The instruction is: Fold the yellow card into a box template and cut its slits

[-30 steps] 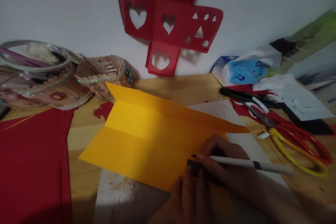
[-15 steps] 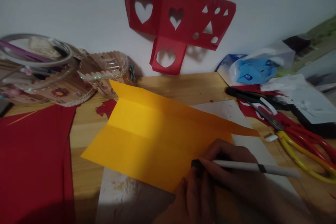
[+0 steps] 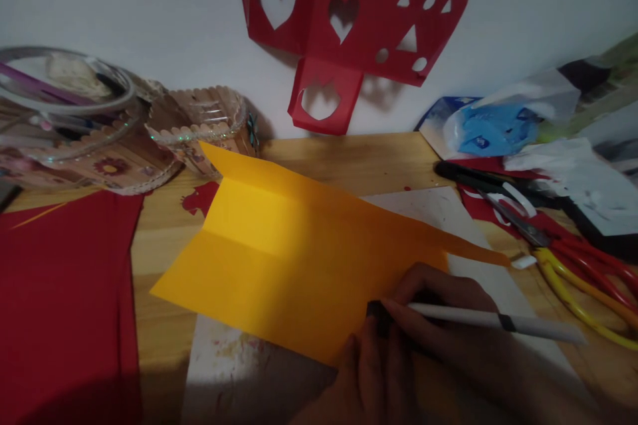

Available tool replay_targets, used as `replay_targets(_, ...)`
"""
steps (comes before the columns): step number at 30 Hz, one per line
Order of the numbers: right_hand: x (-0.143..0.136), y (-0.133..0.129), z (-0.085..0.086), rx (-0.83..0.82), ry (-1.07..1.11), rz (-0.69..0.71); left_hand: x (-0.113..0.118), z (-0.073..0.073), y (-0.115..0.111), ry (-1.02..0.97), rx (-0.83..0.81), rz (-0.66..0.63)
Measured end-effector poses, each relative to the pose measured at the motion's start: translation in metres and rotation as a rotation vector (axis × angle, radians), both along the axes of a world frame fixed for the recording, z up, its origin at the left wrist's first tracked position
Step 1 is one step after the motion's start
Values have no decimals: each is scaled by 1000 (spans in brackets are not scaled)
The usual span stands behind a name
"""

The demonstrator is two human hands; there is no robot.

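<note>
A sheet of yellow paper [image 3: 269, 246], creased lengthwise with its far edge folded up, lies at a slant on the table. My right hand [image 3: 453, 319] grips a slim white pen [image 3: 453, 314] with a black band, its tip end hidden by the fingers. At the bottom centre, my left hand [image 3: 369, 378] has its fingers bent, fingertips holding a small dark piece [image 3: 379, 315] against the yellow paper. The two hands are side by side, nearly touching. Shadow darkens both, and what the dark piece is cannot be made out.
Red paper [image 3: 64, 305] lies at left, near decorated wooden-stick holders [image 3: 124, 153]. A stained white sheet [image 3: 224, 365] is under the yellow paper. Scissors [image 3: 563, 279], a white scrap [image 3: 523, 261] and a blue packet [image 3: 498, 129] are at right. A red cut-out [image 3: 319, 26] hangs on the wall.
The view has shifted a little, so most things on the right sit slightly further right. Both hands keep nearly the same pose on the paper.
</note>
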State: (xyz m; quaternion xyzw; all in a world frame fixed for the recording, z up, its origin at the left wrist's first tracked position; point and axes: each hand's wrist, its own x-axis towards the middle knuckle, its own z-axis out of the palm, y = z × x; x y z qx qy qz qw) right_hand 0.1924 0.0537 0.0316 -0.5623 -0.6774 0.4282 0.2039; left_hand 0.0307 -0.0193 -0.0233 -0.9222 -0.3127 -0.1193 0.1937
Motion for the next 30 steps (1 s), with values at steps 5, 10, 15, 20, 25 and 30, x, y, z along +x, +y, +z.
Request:
replay_targets(5,1,1,1,-15,-38,32,-1,4,3,16,162,-33)
replay_targets(10,3,2,1,-24,-81,63,-1,5,2,30,121,-29)
replay_targets(15,2,2,0,-24,-49,38,1,5,2,14,141,-28)
replay_targets(20,-2,-2,5,-31,-38,-48,3,6,4,-8,109,-47)
replay_targets(25,-4,-6,6,-12,-34,-100,1,3,3,-10,100,-27)
replay_targets(30,0,-7,7,18,-55,-97,-1,9,5,19,111,-54)
